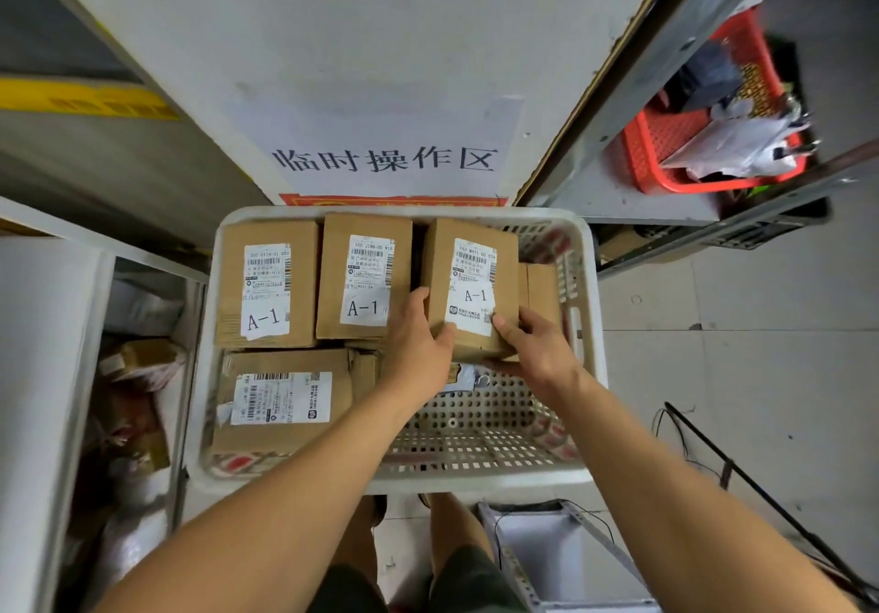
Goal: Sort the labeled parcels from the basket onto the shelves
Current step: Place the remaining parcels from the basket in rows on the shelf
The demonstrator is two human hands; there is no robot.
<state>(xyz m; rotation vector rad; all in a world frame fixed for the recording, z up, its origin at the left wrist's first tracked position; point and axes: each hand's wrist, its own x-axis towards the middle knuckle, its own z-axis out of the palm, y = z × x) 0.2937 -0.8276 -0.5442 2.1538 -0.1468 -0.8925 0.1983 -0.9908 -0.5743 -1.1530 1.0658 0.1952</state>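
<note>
A white perforated basket [480, 477] stands in front of me with several brown cardboard parcels inside. Both hands hold the right-hand parcel [468, 251], labeled A-1: my left hand [418, 341] grips its near-left corner, my right hand [535, 343] grips its near-right corner. Two more A-1 parcels sit in the back row, one at the left [266, 279] and one in the middle [364, 274]. A larger parcel [285, 398] with a shipping label lies at the front left. A small plain box [542, 291] stands against the basket's right wall.
A white surface with a paper sign [385, 156] lies beyond the basket. A shelf unit [47, 327] at the left holds parcels [138, 360] below. To the right, a metal shelf carries a red basket [666, 156] of packages. Grey floor tiles and cables lie at the right.
</note>
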